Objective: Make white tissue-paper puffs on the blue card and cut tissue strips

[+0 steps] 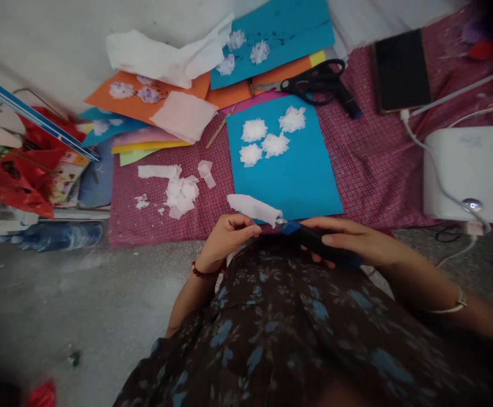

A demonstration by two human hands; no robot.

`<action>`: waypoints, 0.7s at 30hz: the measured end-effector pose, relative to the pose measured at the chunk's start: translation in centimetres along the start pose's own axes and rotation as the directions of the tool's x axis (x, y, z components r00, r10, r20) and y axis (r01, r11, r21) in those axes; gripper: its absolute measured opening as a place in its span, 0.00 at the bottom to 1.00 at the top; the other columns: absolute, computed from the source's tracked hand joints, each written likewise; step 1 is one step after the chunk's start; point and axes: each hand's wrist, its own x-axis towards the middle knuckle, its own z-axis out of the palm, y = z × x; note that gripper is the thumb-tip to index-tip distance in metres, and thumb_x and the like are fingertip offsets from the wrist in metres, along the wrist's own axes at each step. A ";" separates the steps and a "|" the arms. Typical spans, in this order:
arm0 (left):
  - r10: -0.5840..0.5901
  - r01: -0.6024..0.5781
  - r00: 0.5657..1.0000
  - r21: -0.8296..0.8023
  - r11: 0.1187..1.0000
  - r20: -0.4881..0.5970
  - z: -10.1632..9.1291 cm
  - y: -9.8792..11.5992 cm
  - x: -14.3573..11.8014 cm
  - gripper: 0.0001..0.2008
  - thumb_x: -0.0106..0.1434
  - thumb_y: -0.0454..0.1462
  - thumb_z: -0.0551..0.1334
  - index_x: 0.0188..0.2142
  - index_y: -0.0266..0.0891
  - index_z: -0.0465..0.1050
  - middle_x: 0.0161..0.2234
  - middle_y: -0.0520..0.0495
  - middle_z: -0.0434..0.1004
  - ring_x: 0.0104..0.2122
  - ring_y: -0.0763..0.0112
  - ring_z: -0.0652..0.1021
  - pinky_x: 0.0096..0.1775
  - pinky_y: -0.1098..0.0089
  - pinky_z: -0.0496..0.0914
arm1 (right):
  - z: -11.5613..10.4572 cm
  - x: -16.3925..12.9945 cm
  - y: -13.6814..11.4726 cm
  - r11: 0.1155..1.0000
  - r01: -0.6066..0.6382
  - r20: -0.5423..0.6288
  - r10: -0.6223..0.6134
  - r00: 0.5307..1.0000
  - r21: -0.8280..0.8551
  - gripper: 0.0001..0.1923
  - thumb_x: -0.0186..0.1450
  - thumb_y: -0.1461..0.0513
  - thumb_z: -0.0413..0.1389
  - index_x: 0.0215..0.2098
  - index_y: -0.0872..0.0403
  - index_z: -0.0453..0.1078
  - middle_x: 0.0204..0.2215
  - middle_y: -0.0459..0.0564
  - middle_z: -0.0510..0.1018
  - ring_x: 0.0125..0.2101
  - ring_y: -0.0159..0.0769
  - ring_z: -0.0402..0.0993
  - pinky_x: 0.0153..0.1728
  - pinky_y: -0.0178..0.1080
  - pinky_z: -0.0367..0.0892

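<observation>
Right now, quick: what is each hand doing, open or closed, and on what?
Left hand: closed, fingers pinching the white tissue strip.
Right hand: closed around a dark tool with a blue tip, held against the strip's end.

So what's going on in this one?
A person seated on the floor holds a strip of white tissue paper in the left hand and a dark, blue-tipped tool in the right hand, its tip at the paper. Ahead, a blue card sheet on a checked cloth bears four white tissue tufts. Black scissors lie beyond.
</observation>
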 end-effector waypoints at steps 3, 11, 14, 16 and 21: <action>-0.060 0.060 0.995 0.008 0.998 0.085 0.2 0.1 -0.6 0.11 0.58 0.40 0.68 0.22 0.37 0.77 0.21 0.52 0.73 0.21 0.79 0.68 0.25 0.77 0.61 | -0.4 -0.6 0.6 0.999 -0.024 -0.019 0.024 1.000 0.047 0.23 0.66 0.55 0.59 0.58 0.52 0.70 0.40 0.52 0.78 0.33 0.33 0.77 0.26 0.32 0.73; -0.175 0.188 0.967 -0.053 0.981 0.185 2.9 -1.9 -2.3 0.14 0.65 0.46 0.61 0.32 0.39 0.79 0.26 0.48 0.78 0.20 0.76 0.72 0.22 0.77 0.64 | -1.1 -2.6 2.5 0.990 -0.089 -0.137 0.103 0.985 0.105 0.26 0.64 0.54 0.61 0.59 0.51 0.68 0.40 0.53 0.78 0.33 0.34 0.78 0.26 0.32 0.73; -0.021 0.021 1.000 0.032 0.999 -0.013 3.0 -1.1 -2.9 0.11 0.64 0.43 0.63 0.34 0.40 0.80 0.27 0.48 0.78 0.23 0.74 0.73 0.25 0.75 0.66 | -1.3 -4.0 2.2 0.995 -0.094 -0.164 0.097 0.982 0.022 0.25 0.65 0.53 0.60 0.59 0.50 0.69 0.39 0.52 0.79 0.32 0.35 0.77 0.25 0.33 0.72; 0.177 -0.145 0.969 0.181 0.973 -0.172 2.5 0.2 -2.9 0.05 0.62 0.39 0.66 0.32 0.41 0.80 0.28 0.48 0.79 0.26 0.73 0.74 0.30 0.74 0.67 | -1.8 -5.3 1.7 0.990 -0.088 -0.169 0.069 0.983 -0.109 0.24 0.65 0.52 0.59 0.58 0.48 0.70 0.37 0.52 0.79 0.31 0.35 0.76 0.27 0.35 0.72; 0.561 -0.423 0.814 0.509 0.750 -0.149 0.8 3.2 0.4 0.05 0.63 0.35 0.63 0.33 0.42 0.79 0.31 0.50 0.79 0.31 0.70 0.74 0.38 0.70 0.67 | -3.3 -6.2 -0.3 0.752 0.049 -0.379 -0.386 0.841 -0.657 0.21 0.68 0.55 0.55 0.60 0.44 0.69 0.47 0.54 0.78 0.42 0.41 0.75 0.46 0.43 0.71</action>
